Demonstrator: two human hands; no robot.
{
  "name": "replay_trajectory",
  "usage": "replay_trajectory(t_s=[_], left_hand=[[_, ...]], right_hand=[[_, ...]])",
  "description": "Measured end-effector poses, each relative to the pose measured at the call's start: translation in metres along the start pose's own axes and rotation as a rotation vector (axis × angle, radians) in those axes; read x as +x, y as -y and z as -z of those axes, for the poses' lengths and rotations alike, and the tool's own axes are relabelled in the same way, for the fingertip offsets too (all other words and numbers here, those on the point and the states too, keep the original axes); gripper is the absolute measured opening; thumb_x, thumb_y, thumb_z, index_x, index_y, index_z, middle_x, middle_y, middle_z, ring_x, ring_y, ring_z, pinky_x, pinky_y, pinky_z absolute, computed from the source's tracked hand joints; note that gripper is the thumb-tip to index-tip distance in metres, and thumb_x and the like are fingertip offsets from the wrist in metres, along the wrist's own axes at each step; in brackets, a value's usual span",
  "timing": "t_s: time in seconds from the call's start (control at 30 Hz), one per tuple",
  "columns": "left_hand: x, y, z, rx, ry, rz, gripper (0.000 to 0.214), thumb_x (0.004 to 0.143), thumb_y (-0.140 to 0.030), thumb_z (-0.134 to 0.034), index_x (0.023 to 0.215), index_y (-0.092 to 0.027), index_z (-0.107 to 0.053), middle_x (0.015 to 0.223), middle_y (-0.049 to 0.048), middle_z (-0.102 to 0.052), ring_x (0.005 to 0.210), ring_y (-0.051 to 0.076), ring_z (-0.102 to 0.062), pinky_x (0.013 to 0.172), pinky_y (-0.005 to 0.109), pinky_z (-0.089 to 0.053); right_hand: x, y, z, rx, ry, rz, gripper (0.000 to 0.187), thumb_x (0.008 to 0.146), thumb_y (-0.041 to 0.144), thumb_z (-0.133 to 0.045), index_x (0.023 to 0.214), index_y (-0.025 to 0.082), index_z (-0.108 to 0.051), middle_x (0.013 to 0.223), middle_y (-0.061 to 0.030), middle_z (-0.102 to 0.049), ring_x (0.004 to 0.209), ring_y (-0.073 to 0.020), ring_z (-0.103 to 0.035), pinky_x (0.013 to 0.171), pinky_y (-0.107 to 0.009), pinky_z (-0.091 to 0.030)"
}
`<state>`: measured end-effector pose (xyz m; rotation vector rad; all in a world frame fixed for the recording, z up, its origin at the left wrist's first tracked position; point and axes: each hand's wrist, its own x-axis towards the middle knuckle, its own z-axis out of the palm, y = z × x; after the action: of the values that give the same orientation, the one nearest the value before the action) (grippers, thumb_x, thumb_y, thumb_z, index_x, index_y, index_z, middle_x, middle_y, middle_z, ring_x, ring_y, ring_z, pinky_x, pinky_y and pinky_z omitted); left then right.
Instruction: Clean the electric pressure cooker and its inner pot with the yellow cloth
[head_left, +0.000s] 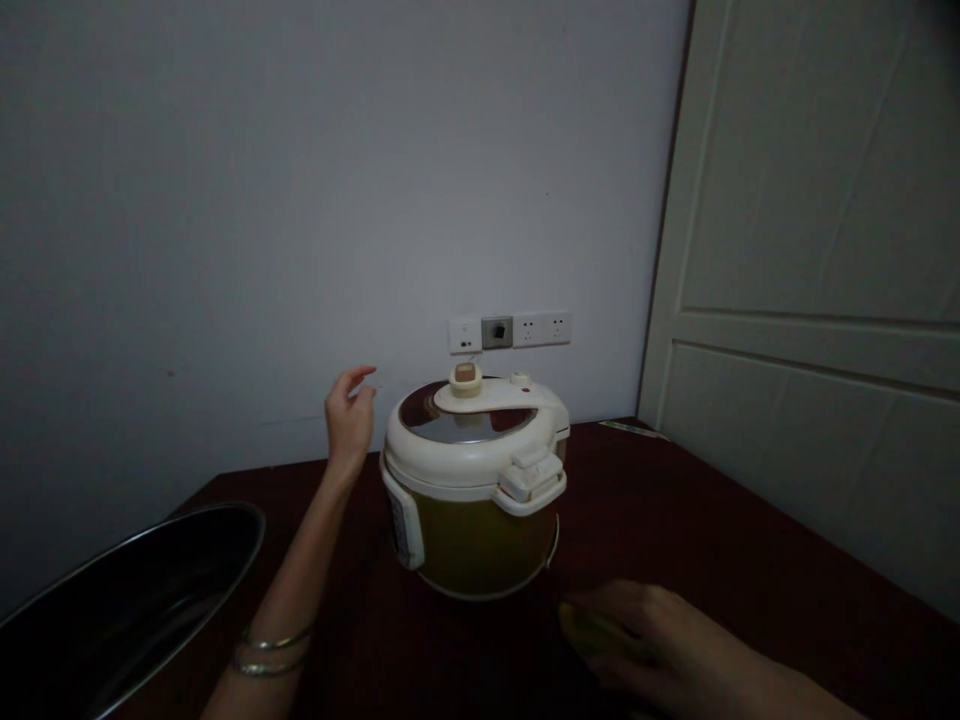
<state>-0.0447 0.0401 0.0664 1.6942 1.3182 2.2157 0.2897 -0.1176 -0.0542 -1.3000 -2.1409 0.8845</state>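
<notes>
A white and olive-green electric pressure cooker (pixel 480 545) stands upright on the dark red table, its lid on. To its left, my left hand (pixel 350 420) is raised with thumb and fingers apart, holding nothing and not touching the cooker. Two bangles (pixel 274 655) circle that wrist. In front of the cooker on the right, my right hand (pixel 660 630) is low over the table, its fingers closed around a flat yellow-green piece (pixel 592 630), perhaps a cloth or sponge. Shadow and my fingers hide most of that piece.
A large dark pan or bowl (pixel 142 590) with a shiny rim is at the lower left. Wall sockets (pixel 541 329) sit behind the cooker. A pale panelled door (pixel 810 250) borders the table (pixel 660 520) on the right, and a thin strip (pixel 632 429) lies at the back edge.
</notes>
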Motion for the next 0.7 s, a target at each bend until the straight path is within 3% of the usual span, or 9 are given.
replay_trajectory(t_s=[0.1,0.17,0.27,0.33,0.47,0.6,0.7], left_hand=[[0.036,-0.025,-0.019,0.013,0.085,-0.077,0.025,0.065,-0.019,-0.05,0.083,-0.018,-0.067,0.089,0.0031,-0.066,0.092,0.02,-0.057,0.088,0.032,-0.042],[0.063,-0.037,-0.038,0.04,0.216,-0.086,0.022,0.066,-0.019,-0.051,0.079,-0.017,-0.069,0.08,0.0033,-0.065,0.083,0.019,-0.058,0.083,0.031,-0.043],[0.099,-0.041,-0.075,0.121,0.436,-0.023,0.017,0.063,-0.016,-0.054,0.07,-0.015,-0.07,0.066,0.0024,-0.064,0.068,0.017,-0.056,0.072,0.03,-0.044],[0.113,-0.032,-0.098,0.189,0.641,0.117,0.01,0.059,-0.013,-0.058,0.06,-0.015,-0.068,0.054,0.0006,-0.059,0.056,0.015,-0.052,0.066,0.029,-0.044],[0.113,0.008,-0.128,0.249,0.805,0.284,0.01,0.048,-0.013,-0.068,0.044,-0.016,-0.058,0.038,-0.0013,-0.05,0.037,0.013,-0.044,0.05,0.029,-0.042],[0.095,0.048,-0.135,0.245,0.921,0.398,0.016,0.047,-0.022,-0.072,0.046,-0.018,-0.057,0.04,0.0005,-0.054,0.034,0.013,-0.045,0.044,0.029,-0.042],[0.087,0.065,-0.133,0.238,1.026,0.447,0.015,0.05,-0.024,-0.071,0.048,-0.016,-0.058,0.042,0.0028,-0.057,0.038,0.015,-0.049,0.044,0.03,-0.043]], right_hand=[[0.013,0.012,0.01,0.284,-0.02,-0.16,0.053,0.076,0.056,-0.058,0.113,0.02,-0.063,0.1,-0.01,-0.067,0.088,-0.0219,-0.064,0.074,-0.03,-0.053],[0.025,0.021,0.014,0.525,0.042,-0.249,0.064,0.072,0.064,-0.057,0.114,0.015,-0.061,0.091,-0.0112,-0.068,0.076,-0.0201,-0.066,0.059,-0.027,-0.054],[0.037,0.033,0.017,0.848,0.12,-0.353,0.069,0.068,0.066,-0.059,0.114,0.014,-0.055,0.084,-0.0105,-0.067,0.063,-0.0174,-0.067,0.039,-0.019,-0.046],[0.042,0.041,0.019,0.984,0.095,-0.392,0.065,0.069,0.063,-0.061,0.113,0.016,-0.054,0.087,-0.0106,-0.067,0.061,-0.0163,-0.067,0.035,-0.015,-0.042],[0.046,0.055,0.023,1.073,0.065,-0.402,0.054,0.071,0.057,-0.064,0.104,0.016,-0.058,0.097,-0.0124,-0.066,0.063,-0.0164,-0.067,0.035,-0.014,-0.043],[0.051,0.061,0.023,1.095,0.029,-0.399,0.047,0.072,0.05,-0.065,0.106,0.017,-0.061,0.108,-0.0135,-0.064,0.07,-0.0168,-0.068,0.039,-0.016,-0.047],[0.052,0.061,0.02,1.131,0.01,-0.391,0.045,0.072,0.048,-0.066,0.105,0.017,-0.062,0.114,-0.0136,-0.062,0.079,-0.0188,-0.067,0.042,-0.016,-0.049]])
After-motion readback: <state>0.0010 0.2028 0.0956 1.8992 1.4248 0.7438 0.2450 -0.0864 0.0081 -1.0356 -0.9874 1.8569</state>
